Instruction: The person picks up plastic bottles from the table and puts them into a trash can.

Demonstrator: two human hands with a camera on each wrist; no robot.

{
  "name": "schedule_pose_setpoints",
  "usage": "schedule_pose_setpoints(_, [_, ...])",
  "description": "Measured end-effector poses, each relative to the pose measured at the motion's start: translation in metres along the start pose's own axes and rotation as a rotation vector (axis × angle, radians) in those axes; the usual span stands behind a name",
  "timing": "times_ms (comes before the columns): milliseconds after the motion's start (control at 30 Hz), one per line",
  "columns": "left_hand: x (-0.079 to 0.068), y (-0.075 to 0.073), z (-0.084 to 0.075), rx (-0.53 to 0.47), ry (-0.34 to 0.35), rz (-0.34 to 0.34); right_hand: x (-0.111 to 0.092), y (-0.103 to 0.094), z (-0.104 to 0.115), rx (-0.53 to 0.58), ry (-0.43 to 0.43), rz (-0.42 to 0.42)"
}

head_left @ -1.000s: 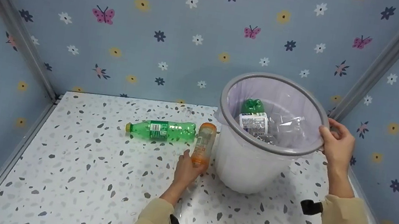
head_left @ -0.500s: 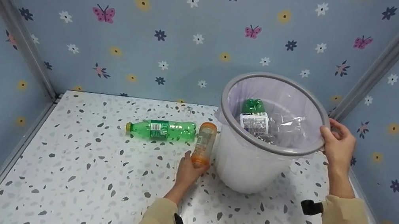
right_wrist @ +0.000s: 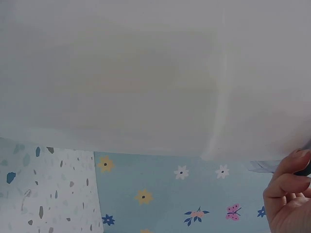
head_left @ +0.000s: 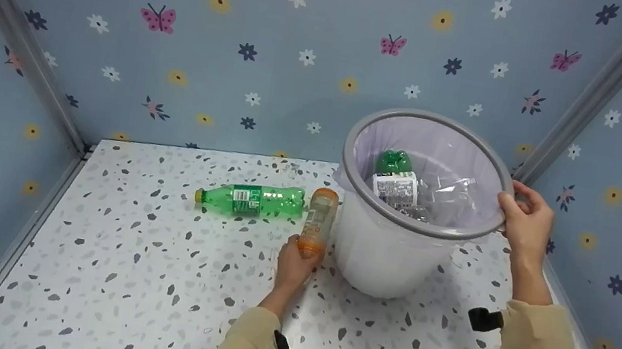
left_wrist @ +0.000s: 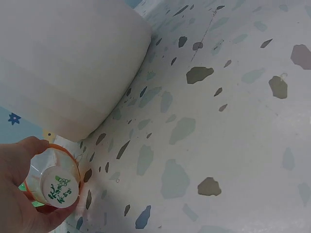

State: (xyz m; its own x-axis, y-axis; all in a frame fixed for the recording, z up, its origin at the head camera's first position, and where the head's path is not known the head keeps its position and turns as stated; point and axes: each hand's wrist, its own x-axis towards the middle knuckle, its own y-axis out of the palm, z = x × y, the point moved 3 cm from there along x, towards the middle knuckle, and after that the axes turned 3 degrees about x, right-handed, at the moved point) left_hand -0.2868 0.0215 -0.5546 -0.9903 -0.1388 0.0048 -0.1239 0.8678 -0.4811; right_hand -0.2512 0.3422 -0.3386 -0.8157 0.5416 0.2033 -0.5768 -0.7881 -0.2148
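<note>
My left hand (head_left: 297,263) curls its fingers and thumb round the near end of a clear plastic bottle (head_left: 319,219) with orange ends. In the left wrist view, that end of the bottle (left_wrist: 59,186) shows a white disc with green print. On the right, my right hand (head_left: 529,225) pinches the grey rim of a white trash bin (head_left: 391,262) lined with a thin bag. The bin stands just right of the held bottle. Inside it lie a green bottle (head_left: 394,161), a white-labelled one (head_left: 396,189) and clear plastic pieces (head_left: 451,197).
A green bottle (head_left: 251,199) with a yellow cap lies on its side on the speckled table (head_left: 143,285), left of the held bottle. Flower-patterned blue walls (head_left: 234,31) enclose the back and both sides. In the right wrist view, the bin wall (right_wrist: 146,82) fills the upper part.
My left forearm has shifted slightly right, while the hand keeps its grip on the orange-ended bottle. The right hand stays on the bin rim.
</note>
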Motion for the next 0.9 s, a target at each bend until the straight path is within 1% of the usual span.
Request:
schedule_pose_setpoints(133, [0.001, 0.0, 0.001, 0.002, -0.02, -0.015, 0.001, 0.0, 0.0, -0.012, -0.006, -0.006])
schedule_pose_setpoints(400, [0.001, -0.008, 0.0, -0.125, -0.005, -0.011, 0.0, 0.0, 0.0, 0.003, -0.018, -0.011])
schedule_pose_setpoints(600, [0.0, -0.018, -0.006, -0.178, 0.004, -0.032, 0.0, 0.001, 0.001, -0.005, -0.019, -0.008])
schedule_pose_setpoints(667, [0.0, -0.022, -0.008, -0.182, 0.016, -0.04, 0.0, 0.001, 0.001, -0.01, -0.017, -0.008])
schedule_pose_setpoints(767, [0.001, -0.029, -0.011, -0.162, 0.027, -0.047, -0.001, 0.001, 0.001, -0.015, -0.009, -0.009])
schedule_pose_setpoints(900, [0.002, -0.04, -0.015, -0.116, 0.009, -0.056, -0.001, 0.0, 0.001, 0.006, -0.005, -0.004])
